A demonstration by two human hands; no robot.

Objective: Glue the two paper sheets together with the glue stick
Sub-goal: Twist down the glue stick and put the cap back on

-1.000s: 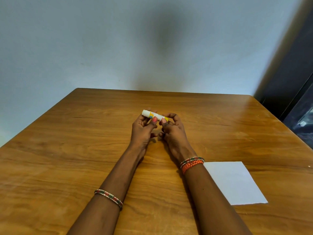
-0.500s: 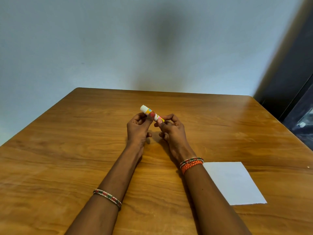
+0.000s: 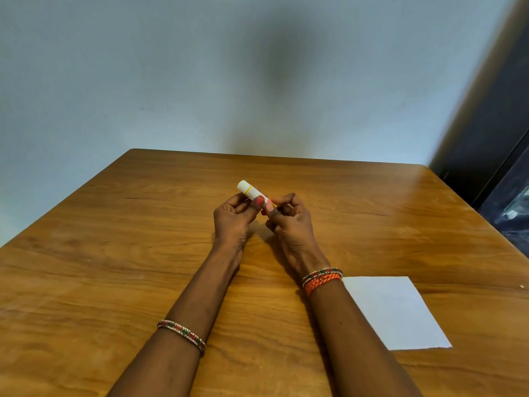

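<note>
A small white glue stick with a yellow band is held above the middle of the wooden table, tilted with its white end up and to the left. My left hand pinches its middle with thumb and fingers. My right hand grips its lower right end, which the fingers hide. White paper lies flat on the table to the right of my right forearm; I cannot tell whether it is one sheet or two stacked.
A pale blue wall rises behind the table's far edge. A dark doorway or cabinet stands at the right, beyond the table's right edge.
Both hands have lifted the glue stick a little off the table and tilted its left end upward. The paper has not moved.
</note>
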